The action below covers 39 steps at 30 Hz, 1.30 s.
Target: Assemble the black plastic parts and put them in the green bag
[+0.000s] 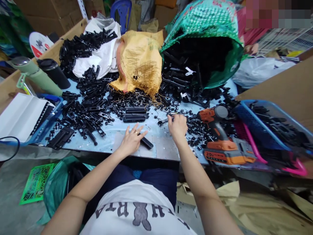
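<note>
Bar (pixel 147 142) under left hand (pixel 130 142), right hand (pixel 179 126) beside small parts (pixel 195 130).

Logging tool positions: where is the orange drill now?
In the head view, the orange drill is on the right side of the table, between the right hand and the pink basket rim.

Head-worn view, forward and down over worktable (pixel 156 130)

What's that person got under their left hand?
Under the left hand is a long black plastic-looking part; its rounded near end sticks out to the right. The hand covers much of the rest, so its full length, and anything else beneath, can't be seen.
</note>
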Available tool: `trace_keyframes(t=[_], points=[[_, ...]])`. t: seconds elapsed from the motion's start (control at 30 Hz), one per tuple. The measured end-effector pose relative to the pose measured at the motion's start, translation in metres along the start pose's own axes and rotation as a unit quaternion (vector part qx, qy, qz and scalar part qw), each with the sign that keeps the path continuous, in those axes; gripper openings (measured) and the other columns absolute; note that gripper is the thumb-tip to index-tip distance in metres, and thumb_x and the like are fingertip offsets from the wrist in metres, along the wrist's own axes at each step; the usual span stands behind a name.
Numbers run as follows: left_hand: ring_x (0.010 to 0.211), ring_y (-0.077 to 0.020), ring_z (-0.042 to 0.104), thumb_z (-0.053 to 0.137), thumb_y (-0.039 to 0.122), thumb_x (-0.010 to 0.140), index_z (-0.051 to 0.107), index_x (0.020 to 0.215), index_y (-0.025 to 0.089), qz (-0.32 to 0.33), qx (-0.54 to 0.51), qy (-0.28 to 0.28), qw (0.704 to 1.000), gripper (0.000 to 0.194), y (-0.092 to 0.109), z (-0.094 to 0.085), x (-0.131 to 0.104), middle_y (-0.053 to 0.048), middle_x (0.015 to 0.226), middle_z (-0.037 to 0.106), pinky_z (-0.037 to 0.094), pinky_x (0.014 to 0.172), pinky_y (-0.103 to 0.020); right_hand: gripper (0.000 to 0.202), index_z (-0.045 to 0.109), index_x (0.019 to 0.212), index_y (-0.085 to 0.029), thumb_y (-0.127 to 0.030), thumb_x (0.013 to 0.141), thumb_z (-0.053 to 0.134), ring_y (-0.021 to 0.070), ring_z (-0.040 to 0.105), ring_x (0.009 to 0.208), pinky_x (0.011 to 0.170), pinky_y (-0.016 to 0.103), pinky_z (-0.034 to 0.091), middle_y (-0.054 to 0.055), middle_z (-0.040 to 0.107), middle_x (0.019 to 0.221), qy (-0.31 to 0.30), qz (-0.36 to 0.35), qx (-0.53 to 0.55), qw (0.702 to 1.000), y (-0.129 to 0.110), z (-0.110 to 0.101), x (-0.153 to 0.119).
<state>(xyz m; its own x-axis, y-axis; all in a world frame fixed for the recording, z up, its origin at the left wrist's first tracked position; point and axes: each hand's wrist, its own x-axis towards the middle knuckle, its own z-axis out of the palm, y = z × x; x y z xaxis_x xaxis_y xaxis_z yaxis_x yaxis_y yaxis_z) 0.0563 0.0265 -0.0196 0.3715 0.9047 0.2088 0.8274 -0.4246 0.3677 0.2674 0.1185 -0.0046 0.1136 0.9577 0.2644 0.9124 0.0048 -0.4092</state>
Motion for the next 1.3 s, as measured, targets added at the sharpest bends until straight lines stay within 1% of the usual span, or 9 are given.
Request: trace_keyframes(t=[0.1, 0.3, 0.4, 0.5, 0.57, 0.67, 0.83, 1.0, 1.3], points=[[0.104, -0.0223, 0.053, 0.042, 0.011, 0.086, 0.055, 0.117, 0.024, 0.096, 0.068, -0.109, 0.987, 0.036, -0.003, 0.000, 0.009, -0.007, 0.100, 0.062, 0.021, 0.103, -0.055, 0.052, 0.064, 0.091, -0.003, -0.051, 0.083, 0.043, 0.0382, 0.042, 0.102, 0.079, 0.052, 0.035, 0.027, 0.053, 0.100, 0.039, 0.057, -0.127, 0.990, 0.015, 0.010, 0.025], [0.093, -0.0240, 0.055, 0.042, 0.009, 0.086, 0.050, 0.120, 0.015, 0.014, 0.126, -0.109, 0.986, 0.036, -0.005, -0.002, 0.003, -0.012, 0.092, 0.062, 0.038, 0.083, -0.041, 0.037, 0.062, 0.094, -0.007, -0.039, 0.081, 0.048, 0.0330, 0.048, 0.099, 0.080, 0.044, 0.038, 0.022, 0.055, 0.105, 0.001, 0.095, -0.060, 0.994, 0.027, 0.006, 0.025], [0.096, -0.0239, 0.053, 0.048, 0.023, 0.088, 0.050, 0.119, 0.017, 0.006, 0.087, -0.117, 0.989, 0.032, -0.010, -0.003, -0.001, -0.011, 0.098, 0.059, 0.039, 0.080, -0.036, 0.036, 0.055, 0.107, -0.014, -0.040, 0.088, 0.039, 0.0227, 0.055, 0.081, 0.073, 0.034, 0.041, 0.012, 0.062, 0.093, -0.125, -0.036, 0.078, 0.989, 0.038, -0.018, -0.001], [0.099, -0.0225, 0.052, 0.047, 0.028, 0.089, 0.049, 0.119, 0.019, 0.034, 0.042, -0.130, 0.990, 0.031, -0.012, -0.001, 0.001, -0.009, 0.103, 0.057, 0.040, 0.082, -0.034, 0.036, 0.055, 0.108, -0.021, -0.047, 0.090, 0.039, 0.0175, 0.057, 0.073, 0.067, 0.027, 0.040, 0.005, 0.064, 0.085, -0.285, -0.205, 0.098, 0.931, 0.043, -0.039, -0.034], [0.100, -0.0214, 0.051, 0.043, 0.026, 0.090, 0.048, 0.119, 0.019, 0.051, 0.020, -0.139, 0.989, 0.030, -0.010, -0.001, 0.005, -0.008, 0.105, 0.057, 0.039, 0.085, -0.033, 0.038, 0.059, 0.098, -0.021, -0.054, 0.088, 0.042, 0.0169, 0.058, 0.073, 0.066, 0.026, 0.038, 0.004, 0.064, 0.081, -0.327, -0.313, 0.040, 0.891, 0.042, -0.044, -0.053], [0.104, -0.0223, 0.050, 0.041, 0.031, 0.090, 0.045, 0.122, 0.020, 0.061, 0.003, -0.149, 0.987, 0.034, -0.004, -0.002, 0.010, -0.009, 0.109, 0.056, 0.038, 0.089, -0.035, 0.043, 0.061, 0.088, -0.018, -0.055, 0.089, 0.039, 0.0175, 0.057, 0.074, 0.066, 0.027, 0.034, 0.007, 0.062, 0.079, -0.285, -0.393, -0.061, 0.872, 0.039, -0.039, -0.069], [0.103, -0.0281, 0.049, 0.053, 0.066, 0.072, 0.049, 0.112, 0.019, 0.043, 0.001, -0.156, 0.987, 0.062, 0.004, -0.003, 0.013, -0.011, 0.108, 0.055, 0.037, 0.086, -0.040, 0.043, 0.060, 0.088, -0.018, -0.053, 0.090, 0.037, 0.0164, 0.055, 0.071, 0.061, 0.026, 0.028, 0.006, 0.061, 0.077, -0.231, -0.378, -0.116, 0.889, 0.035, -0.026, -0.078], [0.102, -0.0278, 0.051, 0.063, 0.066, 0.063, 0.047, 0.111, 0.020, 0.040, -0.008, -0.133, 0.990, 0.068, 0.004, 0.000, 0.012, -0.010, 0.106, 0.057, 0.034, 0.090, -0.040, 0.042, 0.061, 0.087, -0.018, -0.051, 0.092, 0.036, 0.0165, 0.053, 0.072, 0.062, 0.028, 0.027, 0.006, 0.061, 0.076, -0.192, -0.357, -0.116, 0.907, 0.029, -0.032, -0.087], [0.095, -0.0266, 0.058, 0.054, 0.065, 0.072, 0.045, 0.111, 0.017, 0.050, -0.031, -0.037, 0.998, 0.063, -0.008, 0.008, 0.000, -0.011, 0.103, 0.059, 0.045, 0.077, -0.037, 0.033, 0.061, 0.089, -0.018, -0.039, 0.094, 0.036, 0.0177, 0.049, 0.074, 0.064, 0.033, 0.023, 0.007, 0.061, 0.078, -0.162, -0.372, -0.146, 0.902, 0.005, -0.054, -0.085]])
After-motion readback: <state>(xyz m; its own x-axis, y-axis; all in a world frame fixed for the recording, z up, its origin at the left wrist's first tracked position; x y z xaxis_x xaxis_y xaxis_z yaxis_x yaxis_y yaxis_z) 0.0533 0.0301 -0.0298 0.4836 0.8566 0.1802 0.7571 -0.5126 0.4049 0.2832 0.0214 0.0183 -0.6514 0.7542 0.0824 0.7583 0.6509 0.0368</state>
